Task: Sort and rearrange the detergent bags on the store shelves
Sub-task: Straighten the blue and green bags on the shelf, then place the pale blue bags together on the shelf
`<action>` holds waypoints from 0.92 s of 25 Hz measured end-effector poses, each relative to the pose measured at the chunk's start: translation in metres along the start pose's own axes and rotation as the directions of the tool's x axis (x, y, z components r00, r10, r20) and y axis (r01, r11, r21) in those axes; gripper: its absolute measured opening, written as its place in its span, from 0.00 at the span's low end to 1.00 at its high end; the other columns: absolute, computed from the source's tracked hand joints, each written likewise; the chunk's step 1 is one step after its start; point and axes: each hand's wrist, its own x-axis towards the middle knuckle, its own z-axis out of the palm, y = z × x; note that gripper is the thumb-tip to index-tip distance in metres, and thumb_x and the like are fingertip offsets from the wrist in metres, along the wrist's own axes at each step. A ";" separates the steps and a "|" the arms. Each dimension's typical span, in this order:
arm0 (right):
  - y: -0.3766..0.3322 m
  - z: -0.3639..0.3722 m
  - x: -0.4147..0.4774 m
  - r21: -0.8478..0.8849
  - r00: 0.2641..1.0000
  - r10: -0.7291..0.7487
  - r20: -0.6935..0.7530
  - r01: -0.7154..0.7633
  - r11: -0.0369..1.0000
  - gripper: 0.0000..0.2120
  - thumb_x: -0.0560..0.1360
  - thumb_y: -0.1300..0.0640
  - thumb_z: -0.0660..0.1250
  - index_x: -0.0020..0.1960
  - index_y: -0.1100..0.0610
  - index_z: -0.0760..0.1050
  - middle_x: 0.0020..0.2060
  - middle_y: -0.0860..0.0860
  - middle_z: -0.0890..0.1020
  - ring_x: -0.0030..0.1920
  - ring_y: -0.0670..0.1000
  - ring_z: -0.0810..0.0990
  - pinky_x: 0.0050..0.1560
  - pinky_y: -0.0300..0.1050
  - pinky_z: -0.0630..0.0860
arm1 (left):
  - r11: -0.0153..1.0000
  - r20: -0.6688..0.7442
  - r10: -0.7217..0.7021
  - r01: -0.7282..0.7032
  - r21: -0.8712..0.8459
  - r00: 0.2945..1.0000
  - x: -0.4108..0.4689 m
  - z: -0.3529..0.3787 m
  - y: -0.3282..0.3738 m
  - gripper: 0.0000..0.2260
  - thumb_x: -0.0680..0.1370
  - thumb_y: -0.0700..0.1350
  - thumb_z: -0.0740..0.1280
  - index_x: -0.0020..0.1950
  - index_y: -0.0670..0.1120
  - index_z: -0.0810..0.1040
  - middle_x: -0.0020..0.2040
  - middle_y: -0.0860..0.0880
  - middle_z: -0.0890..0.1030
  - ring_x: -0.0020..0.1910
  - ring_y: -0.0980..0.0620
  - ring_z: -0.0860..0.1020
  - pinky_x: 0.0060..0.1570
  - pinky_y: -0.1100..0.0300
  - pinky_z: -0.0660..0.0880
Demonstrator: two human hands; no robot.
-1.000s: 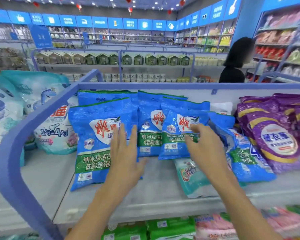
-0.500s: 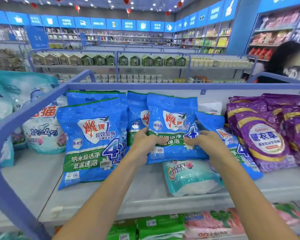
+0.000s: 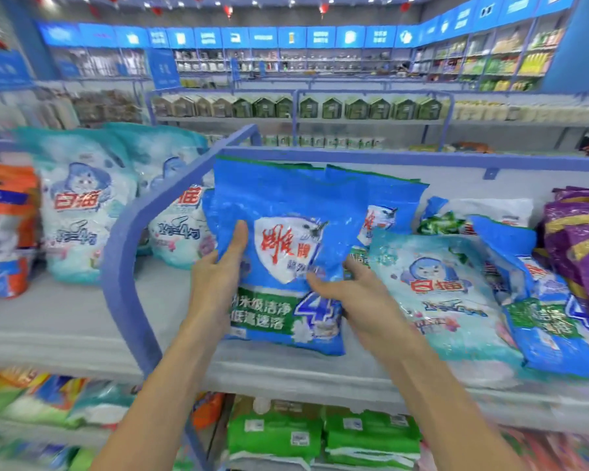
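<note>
Head view, left hand (image 3: pixel 215 283), right hand (image 3: pixel 357 300) grip blue bag (image 3: pixel 286 198)

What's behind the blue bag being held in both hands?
A second blue bag of the same kind: its top and right side show past the held blue bag. The rest, and anything further back, is covered.

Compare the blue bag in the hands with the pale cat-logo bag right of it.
The blue bag is deep blue with a red-on-white shield; the cat-logo bag is pale teal and white. The blue bag is held upright by the left hand and right hand; the cat-logo bag lies back on the shelf. Both are soft pouches.
</note>
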 end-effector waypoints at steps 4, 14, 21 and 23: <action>0.038 0.035 0.013 -0.027 0.996 0.063 -0.060 -0.065 0.998 0.18 0.72 0.64 0.78 0.59 0.58 0.78 0.50 0.51 0.88 0.47 0.49 0.87 0.48 0.44 0.84 | 0.984 -0.161 0.133 -0.111 0.143 0.978 0.023 -0.026 -0.017 0.23 0.78 0.59 0.70 0.30 0.46 0.73 0.22 0.54 0.73 0.22 0.59 0.69 0.24 0.63 0.67; 0.016 0.039 0.021 -0.251 0.986 -0.086 -0.142 0.048 0.967 0.23 0.74 0.40 0.73 0.40 0.62 0.79 0.34 0.53 0.85 0.37 0.47 0.80 0.44 0.52 0.76 | 0.990 -0.276 0.106 -0.075 0.121 0.955 0.037 -0.023 -0.035 0.22 0.76 0.61 0.70 0.33 0.46 0.72 0.29 0.47 0.78 0.28 0.50 0.73 0.37 0.52 0.72; -0.006 0.003 0.013 -0.446 0.987 -0.038 -0.157 -0.037 0.894 0.17 0.72 0.41 0.73 0.44 0.57 0.85 0.38 0.49 0.87 0.39 0.48 0.83 0.45 0.50 0.78 | 0.943 -0.207 0.263 -0.206 0.262 0.942 0.014 -0.012 -0.029 0.16 0.79 0.51 0.69 0.64 0.45 0.74 0.55 0.50 0.79 0.57 0.46 0.78 0.53 0.58 0.69; -0.023 -0.026 -0.007 -0.563 0.963 -0.201 -0.181 0.066 0.824 0.10 0.77 0.46 0.71 0.48 0.51 0.86 0.42 0.42 0.87 0.44 0.41 0.83 0.45 0.35 0.75 | 0.839 -0.155 0.482 -0.403 0.367 0.862 -0.005 0.000 -0.025 0.25 0.79 0.45 0.69 0.74 0.43 0.67 0.70 0.47 0.71 0.72 0.48 0.68 0.67 0.66 0.61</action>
